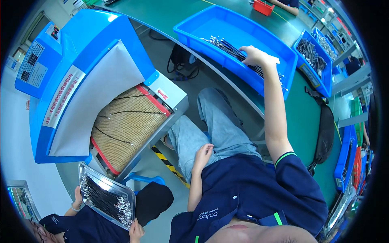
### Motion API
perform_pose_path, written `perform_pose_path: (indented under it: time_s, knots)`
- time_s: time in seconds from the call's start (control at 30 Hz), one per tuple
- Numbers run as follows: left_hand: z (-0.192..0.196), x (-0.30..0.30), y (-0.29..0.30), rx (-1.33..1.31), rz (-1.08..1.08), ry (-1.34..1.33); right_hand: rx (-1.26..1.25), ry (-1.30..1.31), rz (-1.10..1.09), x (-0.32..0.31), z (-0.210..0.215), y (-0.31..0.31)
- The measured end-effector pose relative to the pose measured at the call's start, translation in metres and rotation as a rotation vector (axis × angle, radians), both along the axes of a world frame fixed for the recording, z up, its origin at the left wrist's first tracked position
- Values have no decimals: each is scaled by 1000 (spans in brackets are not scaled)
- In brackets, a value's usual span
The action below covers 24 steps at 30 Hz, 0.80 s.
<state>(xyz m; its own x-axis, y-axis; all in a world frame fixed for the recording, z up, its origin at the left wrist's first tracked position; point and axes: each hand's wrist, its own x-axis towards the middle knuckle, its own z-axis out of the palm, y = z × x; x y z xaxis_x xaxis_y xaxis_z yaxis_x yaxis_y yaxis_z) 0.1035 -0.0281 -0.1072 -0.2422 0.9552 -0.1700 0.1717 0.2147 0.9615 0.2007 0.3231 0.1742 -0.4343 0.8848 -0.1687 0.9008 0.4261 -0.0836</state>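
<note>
My right arm stretches out to a long blue plastic bin (202, 22) on the green table. There my right hand (257, 56) has its fingers curled on a bundle of thin black cables (223, 44) with silvery ends. Part of the bundle is hidden under the hand and wrist. My left hand (204, 156) rests on my thigh, fingers drawn together, and nothing shows in it. To the left, several black cables (137, 112) lie spread apart on the tan mesh belt (125, 137) of a blue machine (101, 44).
At lower left another person holds a metal tray (131, 194) of black cables beside the belt. More blue bins (300, 40) of cables stand right of the long bin. A black strap-like pouch (324, 129) lies on the green table. A red basket (262, 7) sits farther back.
</note>
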Motion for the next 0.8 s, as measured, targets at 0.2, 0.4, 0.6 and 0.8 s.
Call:
perform_pose_path:
  time_s: [0.2,0.4,0.6,0.8]
  knots:
    - [-2,1,0,-20,-7,-30,-173,-209,-66,-14,-19,21]
    - [-2,0,5,-36,-21,-17,-149,-234,-136,-24,-17,23]
    - [-9,-7,-5,-115,66,-69,-150,-236,-76,-48,-16,11]
    - [1,0,2,-96,63,-168,22,113,-73,-4,-14,1]
